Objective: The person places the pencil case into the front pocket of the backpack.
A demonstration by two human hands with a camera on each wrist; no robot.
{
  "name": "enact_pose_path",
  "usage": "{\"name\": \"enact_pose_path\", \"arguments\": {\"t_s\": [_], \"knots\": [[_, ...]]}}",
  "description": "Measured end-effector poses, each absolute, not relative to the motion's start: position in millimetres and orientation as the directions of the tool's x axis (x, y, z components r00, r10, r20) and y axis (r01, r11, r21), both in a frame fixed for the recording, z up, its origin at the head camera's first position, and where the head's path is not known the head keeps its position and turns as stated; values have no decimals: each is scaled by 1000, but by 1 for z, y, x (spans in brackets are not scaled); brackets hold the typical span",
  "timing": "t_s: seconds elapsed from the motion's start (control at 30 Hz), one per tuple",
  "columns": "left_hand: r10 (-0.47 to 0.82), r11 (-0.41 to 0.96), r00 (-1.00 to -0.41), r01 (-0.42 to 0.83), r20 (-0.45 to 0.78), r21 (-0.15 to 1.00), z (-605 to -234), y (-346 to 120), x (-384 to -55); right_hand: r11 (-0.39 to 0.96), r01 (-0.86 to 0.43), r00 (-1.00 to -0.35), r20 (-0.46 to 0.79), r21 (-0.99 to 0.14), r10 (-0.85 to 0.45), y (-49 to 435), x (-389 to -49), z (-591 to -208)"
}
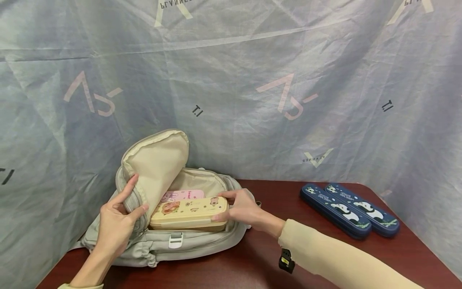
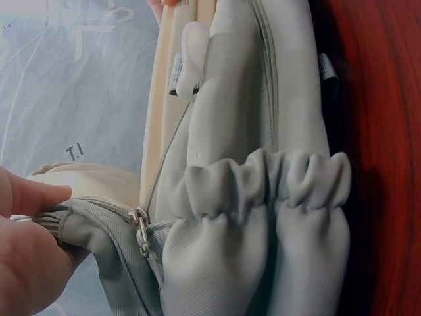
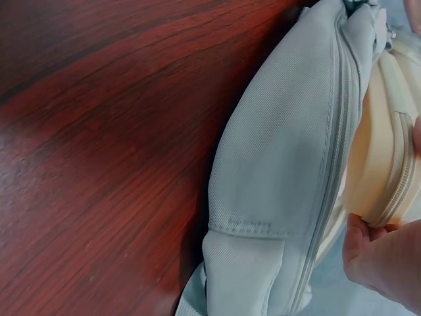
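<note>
A pale grey-green backpack [image 1: 195, 241] lies on the table with its front flap [image 1: 159, 160] folded up. My left hand [image 1: 117, 220] pinches the flap's edge between thumb and fingers, and in the left wrist view a zipper pull [image 2: 139, 227] hangs beside it. At the bag's opening, my right hand [image 1: 240, 206] grips the right end of a yellow pencil case [image 1: 191, 210] with cartoon prints. The right wrist view shows the case's zipper [image 3: 401, 178] and my fingers at its end. Behind it, a pink pencil case [image 1: 185, 195] lies inside the bag, partly hidden.
Two navy pencil cases with pandas, a nearer one [image 1: 335, 210] and a farther one [image 1: 364, 208], lie side by side at the table's right. A grey printed cloth [image 1: 231, 100] hangs behind the dark red table [image 1: 274, 249]. A black strap [image 1: 286, 261] dangles under the right sleeve.
</note>
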State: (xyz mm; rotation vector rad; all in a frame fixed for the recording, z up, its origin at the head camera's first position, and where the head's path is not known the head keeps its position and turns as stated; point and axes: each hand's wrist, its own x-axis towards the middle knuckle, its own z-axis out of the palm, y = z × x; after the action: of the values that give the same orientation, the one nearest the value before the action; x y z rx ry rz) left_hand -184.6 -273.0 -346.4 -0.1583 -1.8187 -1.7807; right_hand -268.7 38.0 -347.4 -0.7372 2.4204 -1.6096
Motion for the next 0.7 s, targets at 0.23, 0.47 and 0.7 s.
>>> {"name": "enact_pose_path", "arguments": {"t_s": [0.23,0.47,0.7], "knots": [[-317,95,-825,463,468,881,-346,-273,-185,241,-298,-850,142,-924,-507,27,-270,-349],[-318,103,-825,460,467,882,-345,-272,-184,272,-336,-853,169,-902,-494,17,-270,-352],[-319,86,-823,469,470,879,-346,-272,-183,275,-330,-860,167,-903,-483,5,-268,-357]]}}
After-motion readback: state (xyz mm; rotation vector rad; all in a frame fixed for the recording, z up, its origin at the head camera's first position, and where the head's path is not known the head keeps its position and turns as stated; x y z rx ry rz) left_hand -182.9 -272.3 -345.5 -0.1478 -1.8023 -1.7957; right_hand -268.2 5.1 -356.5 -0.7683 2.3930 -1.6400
